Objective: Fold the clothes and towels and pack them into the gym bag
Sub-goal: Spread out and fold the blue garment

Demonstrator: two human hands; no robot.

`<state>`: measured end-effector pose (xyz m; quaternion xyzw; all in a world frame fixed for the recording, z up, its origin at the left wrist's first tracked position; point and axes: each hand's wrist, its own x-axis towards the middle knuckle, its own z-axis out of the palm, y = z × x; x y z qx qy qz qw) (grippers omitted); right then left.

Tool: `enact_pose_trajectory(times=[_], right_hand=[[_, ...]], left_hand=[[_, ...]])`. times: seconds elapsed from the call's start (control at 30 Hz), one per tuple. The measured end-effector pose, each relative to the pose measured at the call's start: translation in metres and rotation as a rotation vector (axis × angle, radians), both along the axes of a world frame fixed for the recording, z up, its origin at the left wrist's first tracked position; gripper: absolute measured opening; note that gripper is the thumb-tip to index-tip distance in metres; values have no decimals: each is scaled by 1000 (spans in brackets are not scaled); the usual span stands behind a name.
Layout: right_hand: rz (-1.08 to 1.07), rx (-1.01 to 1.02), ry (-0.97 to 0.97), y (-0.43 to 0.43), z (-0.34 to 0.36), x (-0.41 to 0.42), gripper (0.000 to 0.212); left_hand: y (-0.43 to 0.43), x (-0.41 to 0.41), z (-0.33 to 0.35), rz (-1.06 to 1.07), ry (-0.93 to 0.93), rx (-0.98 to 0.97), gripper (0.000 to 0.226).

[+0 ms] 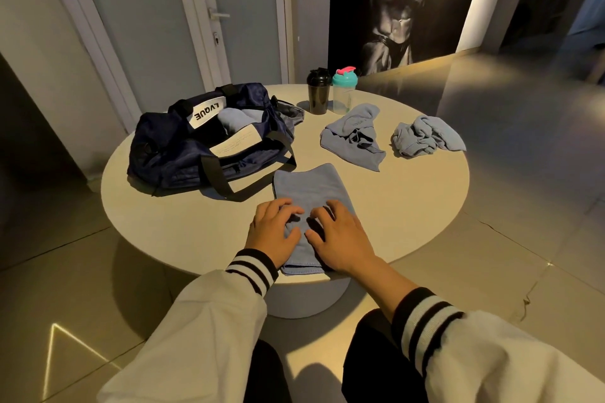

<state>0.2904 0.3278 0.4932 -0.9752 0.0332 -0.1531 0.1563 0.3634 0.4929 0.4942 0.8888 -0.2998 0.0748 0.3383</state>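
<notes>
Blue towel (314,186): folded strip, lower centre, on the round table (409,193).
Hands: left hand (273,231) and right hand (339,239) press its near end, fingers loosely bent, clasping nothing.
Advice: smooth creases, align edges, fold evenly before the open gym bag (183,154), centre left.

Left hand (273,232) and right hand (340,239) rest on folded towel (311,183).

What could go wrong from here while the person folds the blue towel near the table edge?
The folded blue towel reaches the near edge of the round beige table under the left hand and right hand; a pull toward the body could drag it off. One crumpled blue towel lies close to the black shaker bottle and the clear shaker bottle with teal lid; grabbing it carelessly might tip them.
</notes>
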Motion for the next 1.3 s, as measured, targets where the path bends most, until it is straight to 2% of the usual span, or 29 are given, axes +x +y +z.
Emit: enact_pose_trajectory(times=[0.13, 0.3, 0.43, 0.57, 0.87, 1.2, 1.3], right_hand=[[-44, -13, -129, 9, 0, -13, 26], [7, -44, -193, 9, -2, -35, 21], [32, 75, -136, -3, -13, -53, 23], [63, 108, -59, -3, -20, -61, 30], [71, 134, 115, -1, -10, -75, 37], [-24, 77, 164, 21, -9, -79, 39], [-34, 72, 158, 22, -10, -79, 40]], left_hand=[[13, -18, -6, -97, 18, 9, 30], [13, -29, -2, -69, -3, 46, 28], [22, -47, -4, -43, -146, 80, 24], [26, -63, -6, -51, -38, 155, 37], [27, -75, -7, 110, 48, 84, 35], [19, -81, -3, 245, 144, -18, 33], [10, -82, -1, 232, 149, 61, 33]])
